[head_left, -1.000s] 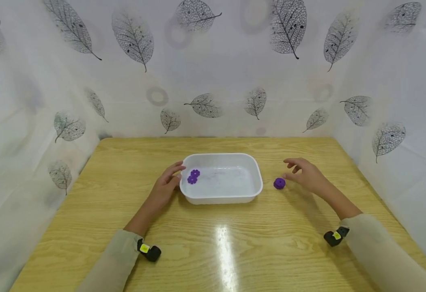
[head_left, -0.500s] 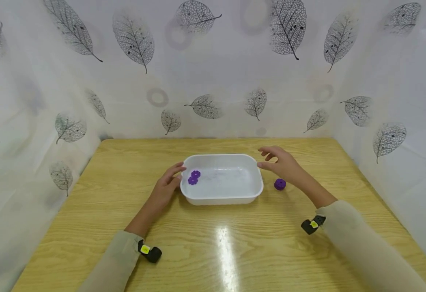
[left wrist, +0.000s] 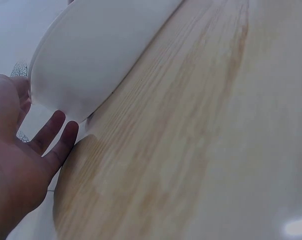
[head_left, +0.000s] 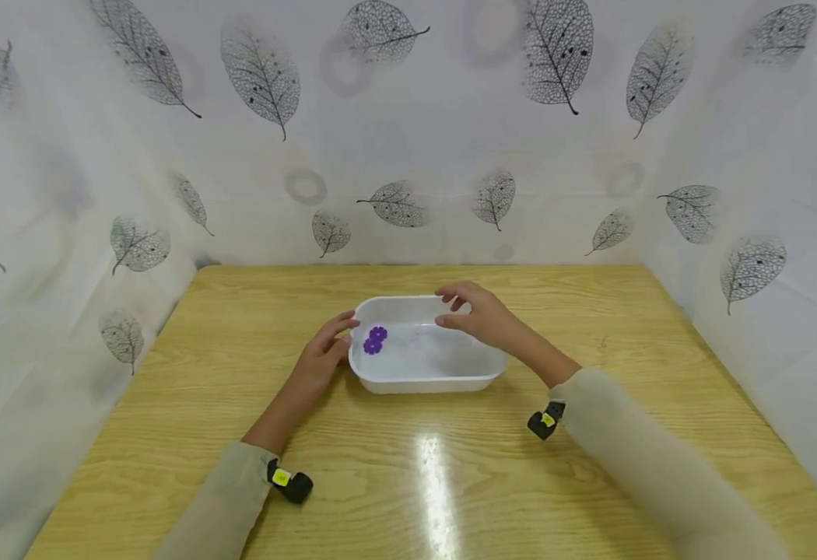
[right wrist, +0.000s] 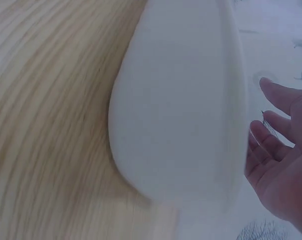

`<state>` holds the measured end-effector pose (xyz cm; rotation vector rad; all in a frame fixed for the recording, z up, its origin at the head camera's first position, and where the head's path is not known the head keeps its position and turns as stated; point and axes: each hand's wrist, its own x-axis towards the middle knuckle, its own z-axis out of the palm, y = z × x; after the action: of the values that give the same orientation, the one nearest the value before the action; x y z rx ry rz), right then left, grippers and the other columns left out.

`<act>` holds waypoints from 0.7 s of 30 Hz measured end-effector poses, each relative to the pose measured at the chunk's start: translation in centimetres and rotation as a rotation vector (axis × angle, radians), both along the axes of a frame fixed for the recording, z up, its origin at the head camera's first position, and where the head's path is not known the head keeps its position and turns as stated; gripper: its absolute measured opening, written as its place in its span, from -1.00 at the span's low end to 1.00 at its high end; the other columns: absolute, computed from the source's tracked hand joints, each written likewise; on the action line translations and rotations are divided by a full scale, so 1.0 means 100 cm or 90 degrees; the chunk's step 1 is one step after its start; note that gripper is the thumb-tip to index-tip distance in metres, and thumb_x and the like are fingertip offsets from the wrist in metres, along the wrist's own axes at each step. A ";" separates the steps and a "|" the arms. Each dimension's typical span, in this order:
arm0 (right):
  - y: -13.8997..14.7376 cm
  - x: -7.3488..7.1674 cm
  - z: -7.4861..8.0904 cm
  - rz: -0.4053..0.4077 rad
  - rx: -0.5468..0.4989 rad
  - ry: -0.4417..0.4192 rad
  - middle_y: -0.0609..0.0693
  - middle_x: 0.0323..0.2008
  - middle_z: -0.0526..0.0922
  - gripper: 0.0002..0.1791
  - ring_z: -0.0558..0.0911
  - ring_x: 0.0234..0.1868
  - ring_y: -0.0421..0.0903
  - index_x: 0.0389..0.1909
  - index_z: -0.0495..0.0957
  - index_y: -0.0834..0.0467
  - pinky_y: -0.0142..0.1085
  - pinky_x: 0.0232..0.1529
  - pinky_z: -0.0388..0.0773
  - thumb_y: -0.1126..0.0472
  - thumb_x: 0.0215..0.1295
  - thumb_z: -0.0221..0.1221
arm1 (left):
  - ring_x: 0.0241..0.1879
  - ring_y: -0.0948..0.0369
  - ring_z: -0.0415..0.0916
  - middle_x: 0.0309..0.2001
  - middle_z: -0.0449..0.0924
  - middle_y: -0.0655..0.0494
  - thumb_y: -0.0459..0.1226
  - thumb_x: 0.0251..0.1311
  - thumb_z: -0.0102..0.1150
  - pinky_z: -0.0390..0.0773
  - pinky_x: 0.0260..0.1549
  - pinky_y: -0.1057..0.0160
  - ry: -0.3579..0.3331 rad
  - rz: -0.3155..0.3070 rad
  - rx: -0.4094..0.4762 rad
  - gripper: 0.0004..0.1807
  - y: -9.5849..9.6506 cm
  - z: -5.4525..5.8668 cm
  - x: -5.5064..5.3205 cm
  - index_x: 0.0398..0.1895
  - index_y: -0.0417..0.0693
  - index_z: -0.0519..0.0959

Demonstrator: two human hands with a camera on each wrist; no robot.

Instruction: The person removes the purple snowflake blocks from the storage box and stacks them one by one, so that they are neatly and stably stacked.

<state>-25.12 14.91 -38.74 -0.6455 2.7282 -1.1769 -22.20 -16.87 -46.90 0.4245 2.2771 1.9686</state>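
Observation:
A white rectangular tray (head_left: 422, 384) stands on the wooden table. Inside it, at the left end, lie two purple flower-shaped discs (head_left: 373, 346), one overlapping the other. My left hand (head_left: 316, 359) touches the tray's left end, its fingertips at the rim; in the left wrist view the fingers of this hand (left wrist: 21, 165) reach out straight to the end wall. Above the right half of the tray is my right hand (head_left: 482, 317), thumb and fingers apart. The right wrist view shows nothing in this hand (right wrist: 283, 150), which is beside the tray wall.
A wood-grain table (head_left: 352, 467) extends around the tray. Pale leaf-print curtains (head_left: 408, 140) enclose it at the back and both sides. Dark wrist cameras (head_left: 291, 482) sit at both sleeve cuffs.
My right hand has moved left from beside the purple disc stack on the table to over the tray. That stack is now hidden behind my right forearm. My left hand stays at the rim.

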 end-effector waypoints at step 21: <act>-0.089 -0.026 -0.036 0.148 0.077 0.015 0.11 0.09 0.65 -0.44 0.61 0.02 -0.02 0.25 0.52 0.21 -0.22 0.08 0.56 0.13 0.27 0.38 | 0.31 -0.12 0.39 0.56 0.15 0.06 -0.21 0.55 -0.05 0.60 -0.08 0.42 0.002 -0.003 0.015 -0.59 0.000 0.000 -0.001 0.35 -0.13 0.44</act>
<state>-27.75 6.00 -42.37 -0.9346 2.6284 -0.9509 -22.26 -16.87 -46.94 0.4356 2.2539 1.9959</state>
